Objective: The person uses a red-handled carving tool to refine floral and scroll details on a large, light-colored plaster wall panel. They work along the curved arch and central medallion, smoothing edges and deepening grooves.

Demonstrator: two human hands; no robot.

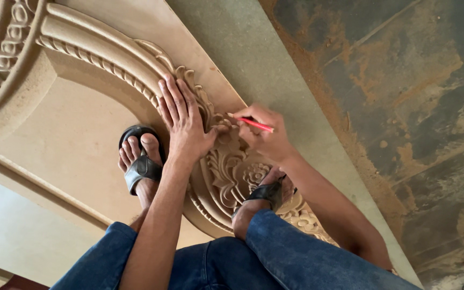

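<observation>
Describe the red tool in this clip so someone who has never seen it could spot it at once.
Start at the large carved beige panel lying on the floor, and follow its raised leafy border to where both hands meet. The right hand pinches a thin red pencil against the carving, beside the flat left hand. It is the only bright red thing there.

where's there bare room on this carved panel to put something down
The smooth recessed field left of the left foot, inside the rope-moulded arch, is bare. It is crowded on the floral carving, where the left hand, the right hand with its red pencil and the right foot sit.
</observation>
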